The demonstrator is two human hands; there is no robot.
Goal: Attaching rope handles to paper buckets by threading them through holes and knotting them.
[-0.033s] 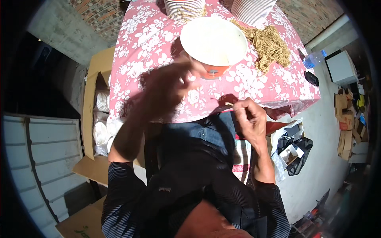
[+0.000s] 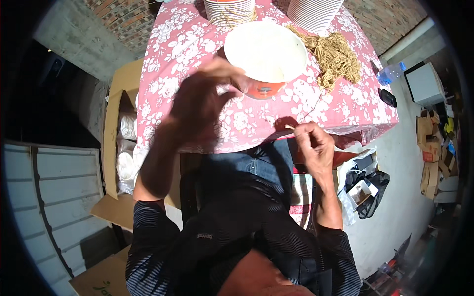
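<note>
A white-rimmed paper tub (image 2: 266, 53) with a red-orange side stands on the table in front of me, its pale top facing up. My left hand (image 2: 210, 91), smeared by motion, is at the tub's near left side with thumb and fingers apart. I see nothing held in it; whether the fingertips touch the tub I cannot tell. By the table's near edge, my right hand (image 2: 316, 143) pinches a thin tan cord (image 2: 290, 127), of which a short pale end sticks out. A tangled bundle of tan cords (image 2: 339, 59) lies right of the tub.
A floral pink tablecloth (image 2: 168, 89) covers the table. Farther back stand a stack of tubs (image 2: 230, 11) with cords around it and another white stack (image 2: 314, 14). An open carton (image 2: 112, 143) with white wrapped things is at left. Bags (image 2: 373, 192) lie at right.
My left hand has shifted slightly left, and its thumb now shows more apart from the fingers. The right hand has moved slightly to the right with the cord. The tub stays put.
</note>
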